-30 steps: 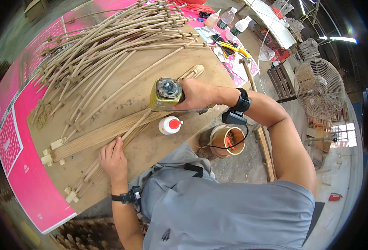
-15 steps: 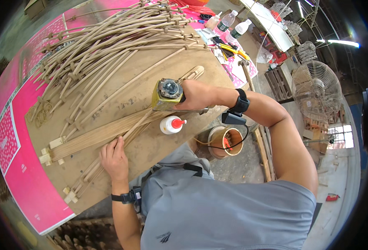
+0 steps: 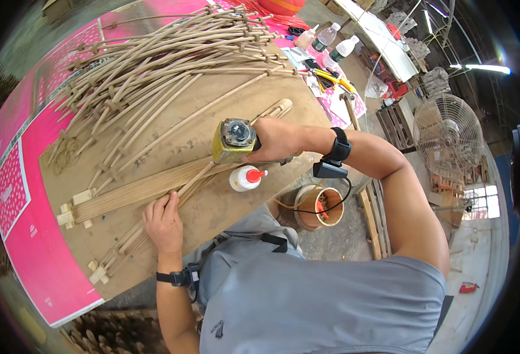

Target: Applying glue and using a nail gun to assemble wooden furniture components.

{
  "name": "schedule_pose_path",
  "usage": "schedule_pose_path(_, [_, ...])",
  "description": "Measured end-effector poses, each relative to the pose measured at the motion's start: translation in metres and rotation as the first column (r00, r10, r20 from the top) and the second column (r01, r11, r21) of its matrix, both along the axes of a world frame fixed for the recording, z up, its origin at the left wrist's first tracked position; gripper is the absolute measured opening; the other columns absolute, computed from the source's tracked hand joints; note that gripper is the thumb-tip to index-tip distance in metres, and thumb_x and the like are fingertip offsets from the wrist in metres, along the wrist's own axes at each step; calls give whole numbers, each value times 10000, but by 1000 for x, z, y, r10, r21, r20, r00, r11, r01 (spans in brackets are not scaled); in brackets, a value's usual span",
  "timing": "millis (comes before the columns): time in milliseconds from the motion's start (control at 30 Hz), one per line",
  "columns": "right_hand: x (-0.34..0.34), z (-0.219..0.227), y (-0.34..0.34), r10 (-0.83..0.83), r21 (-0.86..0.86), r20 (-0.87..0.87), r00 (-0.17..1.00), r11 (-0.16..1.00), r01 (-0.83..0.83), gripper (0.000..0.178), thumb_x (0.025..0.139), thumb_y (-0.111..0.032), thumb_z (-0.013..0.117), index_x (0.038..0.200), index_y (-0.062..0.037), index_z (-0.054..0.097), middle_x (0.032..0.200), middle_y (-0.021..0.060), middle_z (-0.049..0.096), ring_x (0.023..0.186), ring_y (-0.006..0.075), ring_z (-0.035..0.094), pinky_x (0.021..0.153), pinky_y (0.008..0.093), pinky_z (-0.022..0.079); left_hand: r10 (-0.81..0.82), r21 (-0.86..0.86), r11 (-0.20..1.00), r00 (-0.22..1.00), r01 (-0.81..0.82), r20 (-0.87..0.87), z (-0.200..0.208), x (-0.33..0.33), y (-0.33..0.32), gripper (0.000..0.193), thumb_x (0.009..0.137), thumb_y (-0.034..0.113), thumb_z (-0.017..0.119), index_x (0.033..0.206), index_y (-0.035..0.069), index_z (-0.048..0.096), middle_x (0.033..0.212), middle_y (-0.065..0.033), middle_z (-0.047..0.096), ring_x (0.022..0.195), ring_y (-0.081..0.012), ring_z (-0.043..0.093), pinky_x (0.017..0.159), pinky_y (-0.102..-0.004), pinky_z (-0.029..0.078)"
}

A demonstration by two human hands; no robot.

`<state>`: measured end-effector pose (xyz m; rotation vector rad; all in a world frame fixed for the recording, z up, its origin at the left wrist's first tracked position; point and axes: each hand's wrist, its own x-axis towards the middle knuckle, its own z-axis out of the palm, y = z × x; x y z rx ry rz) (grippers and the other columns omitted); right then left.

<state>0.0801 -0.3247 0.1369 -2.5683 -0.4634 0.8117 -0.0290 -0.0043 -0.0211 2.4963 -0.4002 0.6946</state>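
Note:
My right hand (image 3: pixel 276 139) is closed round a yellow nail gun (image 3: pixel 234 140), its round dark cap facing up. The gun's nose is hidden beneath its body, over the far ends of some thin wooden sticks (image 3: pixel 196 178). My left hand (image 3: pixel 163 223) pinches one of these sticks nearer the table's left side. Alongside lies a wide flat wooden slat (image 3: pixel 136 189), with small pale wood blocks (image 3: pixel 66 216) at its left end. A white squeeze bottle (image 3: pixel 244 179) with a red cap stands just below the gun.
A large heap of slender wooden rods (image 3: pixel 171 59) covers the table's far side. Bottles (image 3: pixel 326 36) and yellow-handled tools (image 3: pixel 335 77) lie at the far right corner. A bucket (image 3: pixel 329 207) stands by the near edge, and a fan (image 3: pixel 447 127) farther right.
The whole view has shifted slightly, so the table appears a little lower and to the right. Both hands keep their holds, with the gun over the same sticks.

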Motion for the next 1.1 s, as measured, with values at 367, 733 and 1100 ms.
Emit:
schedule_pose_path(367, [-3, -10, 3, -18, -97, 24, 1000, 995, 21, 394, 830, -314, 811, 1038, 10, 723, 905, 216, 748, 812, 352, 728, 759, 424, 581, -12, -16, 1000, 1000, 12, -18, -2, 0, 0, 215, 852, 82, 767, 1060, 132, 789, 995, -10, 701, 965, -248, 635, 831, -406, 496])
schedule_pose_path(733, [4, 15, 20, 39, -58, 18, 999, 998, -38, 391, 836, -341, 811, 979, 12, 725, 834, 201, 737, 757, 344, 720, 716, 431, 570, 5, -8, 1000, 1000, -5, 2, -2, -1, 1, 241, 839, 77, 773, 1070, 144, 787, 1005, -15, 703, 969, -247, 640, 832, -401, 497])
schedule_pose_path(1100, [3, 23, 37, 120, -69, -4, 993, 990, -120, 388, 817, -346, 808, 915, 20, 722, 786, 215, 720, 720, 358, 711, 701, 441, 566, -9, -45, 999, 1000, 8, -17, -1, -1, 0, 243, 839, 81, 764, 1074, 138, 786, 999, -25, 700, 967, -254, 635, 837, -407, 490])
